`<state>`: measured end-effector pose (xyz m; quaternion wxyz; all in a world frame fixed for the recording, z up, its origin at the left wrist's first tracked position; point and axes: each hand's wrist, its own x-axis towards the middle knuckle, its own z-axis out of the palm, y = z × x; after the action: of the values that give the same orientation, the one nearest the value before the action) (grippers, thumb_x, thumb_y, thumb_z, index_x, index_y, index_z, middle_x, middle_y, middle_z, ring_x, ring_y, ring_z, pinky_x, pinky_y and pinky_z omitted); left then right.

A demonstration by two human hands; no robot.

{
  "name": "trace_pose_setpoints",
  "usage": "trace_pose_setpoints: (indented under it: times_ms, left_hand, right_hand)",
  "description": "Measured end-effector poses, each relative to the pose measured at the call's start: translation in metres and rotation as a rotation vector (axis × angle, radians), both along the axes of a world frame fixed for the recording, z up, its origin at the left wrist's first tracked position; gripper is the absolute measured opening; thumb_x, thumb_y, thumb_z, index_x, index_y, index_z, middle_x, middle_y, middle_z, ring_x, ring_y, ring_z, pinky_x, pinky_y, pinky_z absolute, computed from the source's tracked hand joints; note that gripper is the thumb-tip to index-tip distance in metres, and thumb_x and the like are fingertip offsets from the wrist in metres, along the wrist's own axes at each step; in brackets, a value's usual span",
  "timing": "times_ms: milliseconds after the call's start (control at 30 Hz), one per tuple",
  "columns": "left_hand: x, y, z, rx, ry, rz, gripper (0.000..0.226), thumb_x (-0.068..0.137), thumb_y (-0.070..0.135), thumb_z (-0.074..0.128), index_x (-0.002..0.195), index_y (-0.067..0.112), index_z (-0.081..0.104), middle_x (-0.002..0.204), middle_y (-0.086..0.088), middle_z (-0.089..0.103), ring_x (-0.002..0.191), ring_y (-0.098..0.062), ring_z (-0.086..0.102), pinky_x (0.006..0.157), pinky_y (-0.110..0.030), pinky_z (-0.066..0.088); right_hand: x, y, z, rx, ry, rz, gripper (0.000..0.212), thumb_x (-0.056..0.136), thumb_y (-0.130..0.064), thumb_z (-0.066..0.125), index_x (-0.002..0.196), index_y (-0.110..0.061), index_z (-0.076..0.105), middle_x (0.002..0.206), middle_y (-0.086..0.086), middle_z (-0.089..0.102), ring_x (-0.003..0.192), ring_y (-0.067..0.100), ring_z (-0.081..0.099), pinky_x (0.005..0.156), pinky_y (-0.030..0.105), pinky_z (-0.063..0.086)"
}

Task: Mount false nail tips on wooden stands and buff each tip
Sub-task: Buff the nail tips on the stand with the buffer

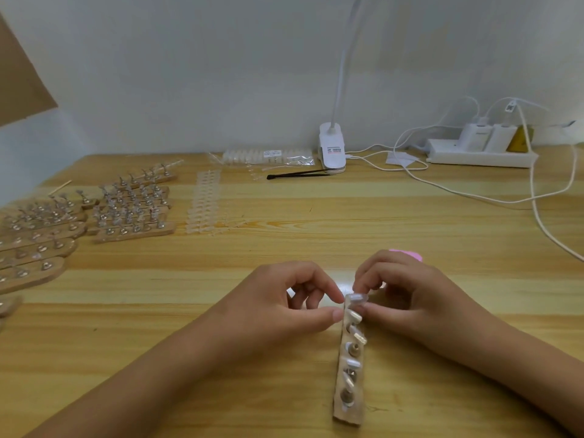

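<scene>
Pinching a clear plastic false nail tip (pixel 358 298) over the far end of the narrow wooden stand (pixel 349 403) lying on the striped desk (pixel 284 216), the right hand (pixel 407 289) seems mid-mounting while the left hand (pixel 294 298) pinches that end steady; next, press it squarely home.

A white clip lamp (pixel 331 147) sits at the back of the wooden bench (pixel 316 222), beside a power strip (pixel 480 157) with two chargers (pixel 486 137) and trailing white cables (pixel 474 197).
</scene>
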<state>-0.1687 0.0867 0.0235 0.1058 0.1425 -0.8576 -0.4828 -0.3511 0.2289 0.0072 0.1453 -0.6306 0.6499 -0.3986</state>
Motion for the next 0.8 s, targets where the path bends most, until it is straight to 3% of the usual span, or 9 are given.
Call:
trace_pose_setpoints:
  times_ms: [200,433,533,633,800]
  left_hand:
    - [-0.001,0.001,-0.009,-0.062,0.023,0.001,0.02,0.075,0.047,0.075,0.092,0.036,0.07,0.069,0.015,0.054,0.059,-0.002,0.044,0.057,-0.015,0.038]
    - [-0.005,0.006,-0.015,-0.096,0.02,0.027,0.033,0.065,0.063,0.069,0.091,0.043,0.069,0.067,0.017,0.058,0.057,0.0,0.045,0.055,-0.016,0.038]
    - [-0.006,0.009,-0.015,-0.092,0.011,0.033,0.033,0.063,0.064,0.068,0.09,0.044,0.068,0.066,0.017,0.058,0.057,-0.001,0.045,0.056,-0.019,0.038]
    - [-0.006,0.011,-0.015,-0.093,0.004,0.053,0.036,0.061,0.066,0.067,0.09,0.046,0.068,0.067,0.017,0.058,0.057,0.0,0.045,0.056,-0.019,0.038]
    - [-0.007,0.016,-0.013,-0.091,0.002,0.051,0.03,0.065,0.061,0.069,0.09,0.045,0.069,0.069,0.016,0.058,0.058,-0.001,0.045,0.056,-0.018,0.037]
  right_hand:
    - [-0.007,0.004,0.004,0.019,0.171,-0.002,0.016,0.084,-0.032,0.073,0.097,-0.036,0.065,0.104,-0.022,0.059,0.107,0.007,0.052,0.089,0.021,0.039]
    - [-0.052,0.015,0.039,-0.227,-0.046,-0.341,0.022,0.087,-0.018,0.059,0.102,-0.034,0.063,0.095,-0.016,0.067,0.089,0.002,0.062,0.079,0.011,0.048]
    - [-0.07,0.016,0.034,-0.151,-0.015,-0.408,0.022,0.089,-0.021,0.058,0.104,-0.037,0.061,0.098,-0.015,0.066,0.089,-0.001,0.06,0.076,0.009,0.047]
    - [-0.071,0.012,0.02,0.013,0.079,-0.384,0.029,0.089,-0.022,0.062,0.107,-0.044,0.056,0.105,-0.018,0.061,0.096,-0.003,0.056,0.082,0.016,0.044]
    - [-0.061,0.007,0.005,0.144,0.237,-0.253,0.044,0.082,-0.044,0.062,0.124,-0.044,0.049,0.106,-0.025,0.055,0.106,-0.002,0.051,0.089,0.015,0.043]
